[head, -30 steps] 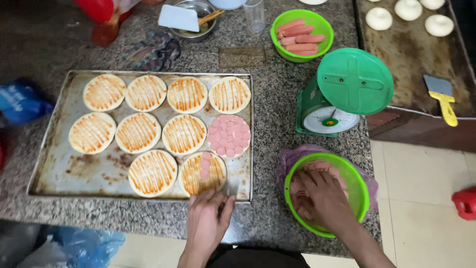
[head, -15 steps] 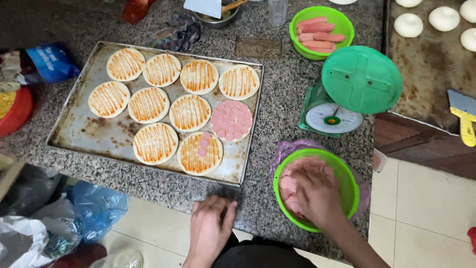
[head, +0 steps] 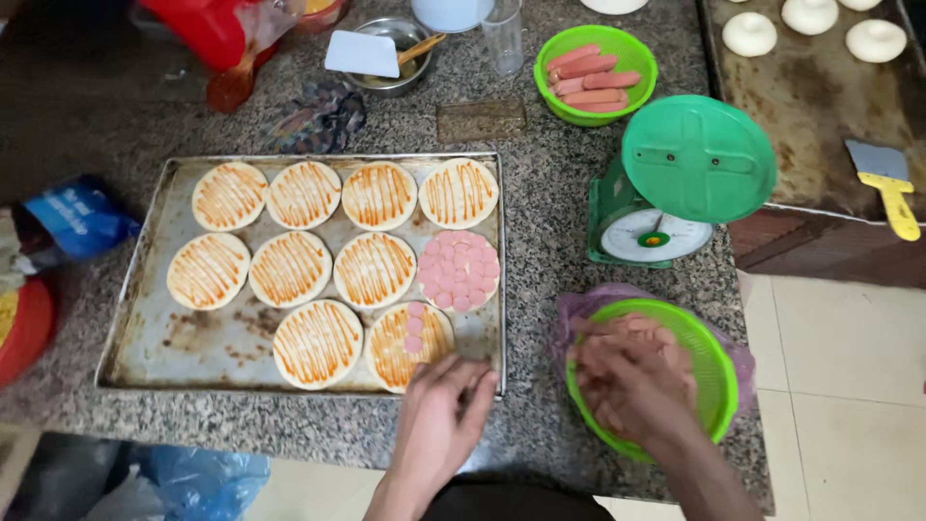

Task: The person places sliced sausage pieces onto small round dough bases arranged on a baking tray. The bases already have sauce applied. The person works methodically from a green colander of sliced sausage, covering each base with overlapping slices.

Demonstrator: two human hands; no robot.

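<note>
A metal baking tray (head: 154, 333) holds several flat dough rounds striped with orange sauce. One round (head: 461, 270) is fully covered with pink sausage slices. The front round (head: 410, 344) carries only a few slices in a row. My left hand (head: 442, 417) lies flat with its fingers apart at the tray's front rim, its fingertips just below that round. My right hand (head: 629, 384), blurred, is inside a green bowl (head: 719, 371) of pink sausage slices, fingers curled down over the slices.
A green kitchen scale (head: 675, 183) stands behind the bowl. Farther back are a green bowl of whole sausages (head: 596, 72), a glass (head: 503, 37) and a steel bowl with a scraper (head: 371, 53). A second tray with dough balls (head: 810, 96) and a yellow-handled scraper (head: 887, 188) sit at the right. Counter edge is close in front.
My left hand has moved from the counter's front edge up to the tray's rim by the front round. My right hand has stayed in the green bowl.
</note>
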